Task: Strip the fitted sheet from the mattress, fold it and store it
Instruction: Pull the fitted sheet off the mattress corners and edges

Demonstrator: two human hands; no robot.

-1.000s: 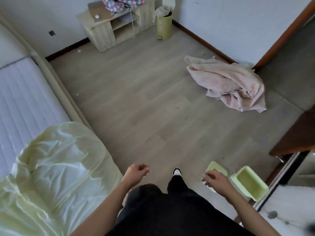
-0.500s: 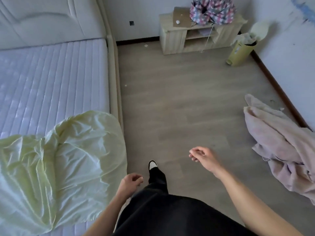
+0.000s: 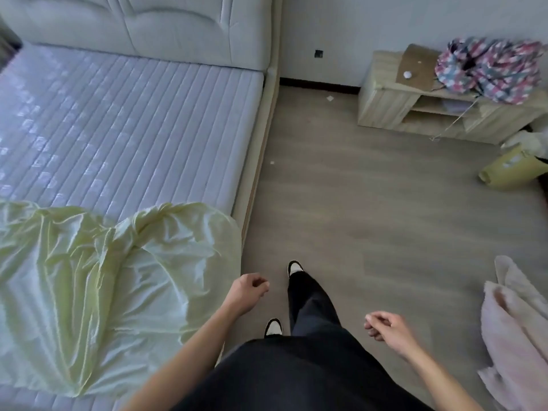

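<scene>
Sheet status: sheet [image 3: 98, 280] is off most of the mattress [image 3: 124, 123]; it lies bunched on the near end of the bed, unfolded
Steps done: stripping, judged largely complete
Steps left: gather, fold, store
Left hand [image 3: 247, 292]: loosely curled, holding nothing, just beside the sheet edge
Right hand [image 3: 385, 327]: loosely curled, holding nothing, over the floor [image 3: 370, 203]
Count: one sheet, one mattress, one headboard [image 3: 142, 25], two hands, one low shelf unit [image 3: 415, 114], one pink blanket [image 3: 516, 336] on the floor
</scene>
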